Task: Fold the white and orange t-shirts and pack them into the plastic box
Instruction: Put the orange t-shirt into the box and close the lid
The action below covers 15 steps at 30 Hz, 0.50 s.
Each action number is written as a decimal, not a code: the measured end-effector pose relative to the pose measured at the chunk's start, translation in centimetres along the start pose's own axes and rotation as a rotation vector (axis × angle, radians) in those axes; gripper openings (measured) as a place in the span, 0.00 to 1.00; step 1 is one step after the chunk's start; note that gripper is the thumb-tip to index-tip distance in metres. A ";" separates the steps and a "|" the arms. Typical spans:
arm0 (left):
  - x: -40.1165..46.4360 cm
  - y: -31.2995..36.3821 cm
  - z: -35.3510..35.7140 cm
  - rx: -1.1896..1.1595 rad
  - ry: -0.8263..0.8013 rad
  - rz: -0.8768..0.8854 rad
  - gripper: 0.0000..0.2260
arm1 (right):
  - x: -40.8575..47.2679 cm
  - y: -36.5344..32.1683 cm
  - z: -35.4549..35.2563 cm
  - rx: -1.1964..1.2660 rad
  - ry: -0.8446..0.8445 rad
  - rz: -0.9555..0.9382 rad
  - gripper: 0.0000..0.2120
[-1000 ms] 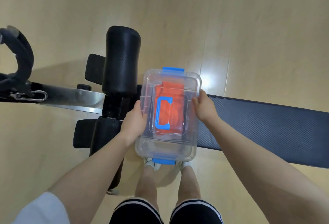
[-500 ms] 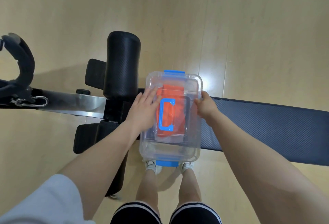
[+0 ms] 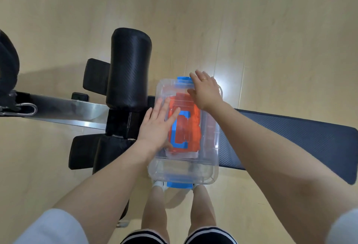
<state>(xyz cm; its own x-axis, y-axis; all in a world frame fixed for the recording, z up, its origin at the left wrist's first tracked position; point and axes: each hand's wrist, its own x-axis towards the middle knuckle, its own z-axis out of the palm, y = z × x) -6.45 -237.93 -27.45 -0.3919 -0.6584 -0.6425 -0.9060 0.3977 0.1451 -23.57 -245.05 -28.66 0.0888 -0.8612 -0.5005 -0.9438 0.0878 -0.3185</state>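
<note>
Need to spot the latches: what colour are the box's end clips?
Blue clips, clearest in the head view.

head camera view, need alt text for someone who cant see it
Seen from above, a person's left hand and right hand lie flat on the lid of a clear plastic box with blue latches, an orange t-shirt folded inside. The box sits on a black padded bench over a pale wood floor.

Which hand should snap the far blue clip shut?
Probably the right hand: its straight fingers already lie beside the far blue clip. The left hand lies flat on the lid, farther back.
</note>
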 end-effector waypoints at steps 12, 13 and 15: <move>-0.1 -0.4 0.0 -0.020 0.004 0.044 0.47 | 1.6 1.0 -0.1 0.132 0.027 0.008 0.21; -0.1 -0.4 0.1 -0.025 0.006 0.043 0.47 | 1.5 1.1 0.0 0.129 0.035 0.001 0.20; 0.0 -0.5 0.2 -0.027 0.006 0.042 0.47 | 1.5 1.3 0.2 0.130 0.045 -0.012 0.19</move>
<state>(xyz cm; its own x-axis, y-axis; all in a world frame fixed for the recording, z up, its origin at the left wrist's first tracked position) -5.93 -238.02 -27.64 -0.4310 -0.6455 -0.6305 -0.8924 0.4082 0.1922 -24.60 -246.15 -29.96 0.0827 -0.8839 -0.4603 -0.8932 0.1391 -0.4276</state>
